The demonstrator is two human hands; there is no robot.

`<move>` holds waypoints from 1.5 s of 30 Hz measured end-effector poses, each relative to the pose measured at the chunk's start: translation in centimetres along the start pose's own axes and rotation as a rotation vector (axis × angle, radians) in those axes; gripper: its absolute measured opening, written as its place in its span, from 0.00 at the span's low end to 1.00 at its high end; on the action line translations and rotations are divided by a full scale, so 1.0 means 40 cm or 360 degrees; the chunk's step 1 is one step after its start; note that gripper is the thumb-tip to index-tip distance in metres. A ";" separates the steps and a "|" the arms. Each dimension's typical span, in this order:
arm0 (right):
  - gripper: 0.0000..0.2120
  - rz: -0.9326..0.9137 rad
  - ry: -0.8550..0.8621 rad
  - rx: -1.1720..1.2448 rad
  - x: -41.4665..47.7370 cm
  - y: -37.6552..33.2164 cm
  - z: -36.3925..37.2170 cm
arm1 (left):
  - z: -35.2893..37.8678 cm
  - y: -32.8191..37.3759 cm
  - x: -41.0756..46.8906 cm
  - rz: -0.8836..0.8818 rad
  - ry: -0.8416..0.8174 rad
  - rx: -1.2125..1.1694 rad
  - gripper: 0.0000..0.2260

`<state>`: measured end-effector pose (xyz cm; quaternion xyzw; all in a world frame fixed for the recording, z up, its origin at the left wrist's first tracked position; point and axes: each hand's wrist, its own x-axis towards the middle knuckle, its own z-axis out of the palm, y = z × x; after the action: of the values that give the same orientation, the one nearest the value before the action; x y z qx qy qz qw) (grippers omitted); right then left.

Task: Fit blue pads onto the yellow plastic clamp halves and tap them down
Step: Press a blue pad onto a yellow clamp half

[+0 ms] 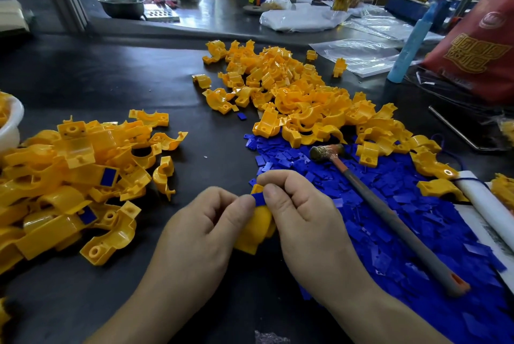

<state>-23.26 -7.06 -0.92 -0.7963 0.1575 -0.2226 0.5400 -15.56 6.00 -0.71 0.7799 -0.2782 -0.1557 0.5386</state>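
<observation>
Head view: the dark tabletop point(116, 76) carries a heap of bare yellow clamp halves point(292, 85) at centre-right. A second heap point(69, 176) lies at left, some pieces blue-padded. A wide spread of blue pads point(403, 204) covers the right, with a hammer point(389, 210) lying across it. At the left edge a white bowl point(11, 126) holds more yellow parts. Bare tabletop runs between the left heap and the pads. There the left hand point(200, 227) grips a clamp half point(256, 232), and the right hand point(300, 213) pinches a blue pad point(260, 200) at its top end.
</observation>
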 end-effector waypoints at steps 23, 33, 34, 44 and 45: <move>0.08 0.0425 -0.0251 0.0866 0.020 0.021 0.005 | -0.015 0.000 0.007 -0.0042 -0.0067 -0.0179 0.12; 0.11 0.0541 -0.0430 0.0819 0.020 0.030 -0.005 | -0.037 -0.003 0.023 -0.0065 -0.0136 -0.0068 0.22; 0.10 0.0498 -0.0432 0.0741 0.017 0.026 -0.006 | -0.036 -0.005 0.023 -0.0071 -0.0133 -0.0068 0.21; 0.10 -0.0006 -0.0223 0.0063 0.001 -0.004 -0.007 | -0.017 -0.025 0.029 -0.0332 -0.0201 -0.0413 0.17; 0.09 -0.0038 -0.0201 -0.0004 0.000 -0.004 -0.006 | -0.016 -0.026 0.029 -0.0336 -0.0199 -0.0415 0.17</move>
<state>-23.39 -7.16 -0.69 -0.8111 0.1139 -0.1782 0.5453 -14.00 6.05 -1.38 0.7171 -0.2050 -0.2944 0.5975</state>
